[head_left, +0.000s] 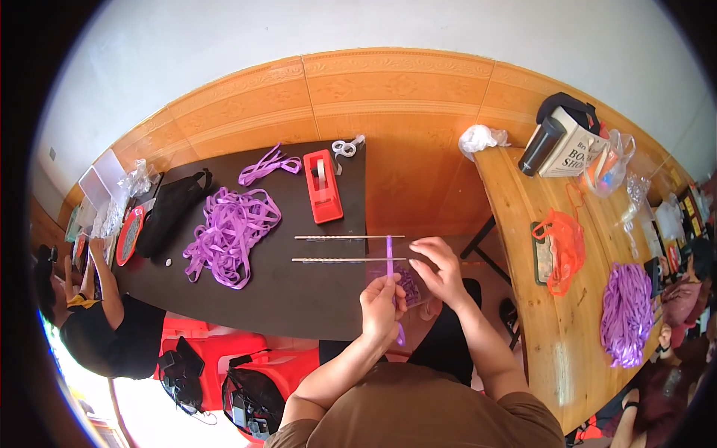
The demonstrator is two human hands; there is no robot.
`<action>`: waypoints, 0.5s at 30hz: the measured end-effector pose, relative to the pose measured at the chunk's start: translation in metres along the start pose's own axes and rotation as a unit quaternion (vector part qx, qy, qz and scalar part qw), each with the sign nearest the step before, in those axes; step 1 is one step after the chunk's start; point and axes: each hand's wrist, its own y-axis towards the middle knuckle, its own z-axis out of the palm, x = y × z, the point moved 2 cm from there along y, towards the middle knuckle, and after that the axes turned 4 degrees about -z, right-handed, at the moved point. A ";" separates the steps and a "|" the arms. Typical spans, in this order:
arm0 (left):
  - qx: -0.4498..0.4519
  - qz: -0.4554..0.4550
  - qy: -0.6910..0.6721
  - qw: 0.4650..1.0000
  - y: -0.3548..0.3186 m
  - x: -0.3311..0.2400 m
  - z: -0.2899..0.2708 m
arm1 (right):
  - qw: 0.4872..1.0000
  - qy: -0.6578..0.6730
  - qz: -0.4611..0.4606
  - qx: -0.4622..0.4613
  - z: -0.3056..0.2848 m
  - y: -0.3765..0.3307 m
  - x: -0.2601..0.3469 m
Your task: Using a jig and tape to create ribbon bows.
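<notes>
My left hand (pixel 382 306) is closed around a purple ribbon (pixel 389 257), just off the front right edge of the dark table. The ribbon runs up from my fingers across two thin metal rods, and a short tail hangs below the hand. The far rod (pixel 336 237) and the near rod (pixel 336 260) lie parallel, with twisted left parts on the table and tips sticking out past its edge. My right hand (pixel 442 275) is beside these tips, its fingers apart and nothing visible in them. Below the ribbon, a clear container (pixel 409 287) with purple pieces is partly hidden.
A heap of purple ribbon (pixel 231 235), a red tape dispenser (pixel 323 187), scissors (pixel 343 148) and a black bag (pixel 172 213) lie on the dark table. The wooden table (pixel 515 246) at right carries a purple ribbon bundle (pixel 627 313). Another person (pixel 112 328) sits at left.
</notes>
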 end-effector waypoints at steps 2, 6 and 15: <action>0.017 -0.002 -0.008 1.000 0.001 0.003 0.001 | 0.952 0.239 0.190 0.002 0.020 0.006 -0.023; 0.008 -0.010 -0.031 0.999 -0.002 -0.002 0.000 | 0.832 0.366 0.417 -0.006 0.041 0.023 -0.029; 0.057 -0.066 -0.072 0.994 -0.002 -0.010 -0.003 | 0.789 0.416 0.452 0.015 0.069 0.026 -0.035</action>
